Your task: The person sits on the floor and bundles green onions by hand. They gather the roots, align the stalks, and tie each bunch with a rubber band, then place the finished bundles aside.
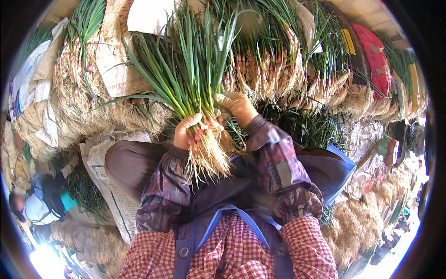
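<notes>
My left hand point(185, 132) is closed around the lower stalks of a bunch of young garlic or onion plants point(190, 69). Their long green leaves point away from me, and their pinkish bulbs and pale, stringy roots point(209, 157) hang over my lap. On the right side of the bunch, my right hand point(239, 105) grips several stalks near their base, thumb on top. Some of its fingers are hidden behind the stalks. A smaller tuft of roots point(227, 140) shows beneath it. Both hands are close together above my crossed legs and dark apron point(240, 178).
Ahead stands a long row of similar plants point(264, 69), roots facing me. Woven sacks point(120, 66) and a red sack point(373, 59) lie among them. Loose green leaves point(313, 127) are heaped by my right knee. Another person point(43, 198) is at the far left.
</notes>
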A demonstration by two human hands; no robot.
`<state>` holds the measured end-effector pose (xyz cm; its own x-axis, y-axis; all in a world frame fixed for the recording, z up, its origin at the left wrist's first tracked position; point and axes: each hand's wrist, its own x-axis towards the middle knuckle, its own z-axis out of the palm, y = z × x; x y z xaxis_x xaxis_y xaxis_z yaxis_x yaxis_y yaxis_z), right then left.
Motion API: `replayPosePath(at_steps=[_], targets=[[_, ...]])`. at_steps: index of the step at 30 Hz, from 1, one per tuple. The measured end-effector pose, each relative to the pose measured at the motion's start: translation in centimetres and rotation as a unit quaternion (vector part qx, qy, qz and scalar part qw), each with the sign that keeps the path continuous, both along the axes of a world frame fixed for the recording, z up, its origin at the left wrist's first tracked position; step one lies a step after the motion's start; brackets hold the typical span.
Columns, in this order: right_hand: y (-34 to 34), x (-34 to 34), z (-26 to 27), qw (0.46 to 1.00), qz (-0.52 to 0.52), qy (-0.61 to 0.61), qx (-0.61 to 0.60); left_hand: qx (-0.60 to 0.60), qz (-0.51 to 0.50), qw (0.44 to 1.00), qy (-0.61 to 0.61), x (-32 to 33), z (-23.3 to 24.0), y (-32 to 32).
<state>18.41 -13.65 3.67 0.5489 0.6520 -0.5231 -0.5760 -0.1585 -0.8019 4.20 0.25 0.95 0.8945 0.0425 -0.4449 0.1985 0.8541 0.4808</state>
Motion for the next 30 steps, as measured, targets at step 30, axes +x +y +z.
replayPosePath(at_steps=[30], targets=[[3.4, 0.8, -0.3, 0.987, -0.102, 0.033, 0.124, -0.163, 0.143, 0.971, -0.096, 0.4, 6.0, -2.2]])
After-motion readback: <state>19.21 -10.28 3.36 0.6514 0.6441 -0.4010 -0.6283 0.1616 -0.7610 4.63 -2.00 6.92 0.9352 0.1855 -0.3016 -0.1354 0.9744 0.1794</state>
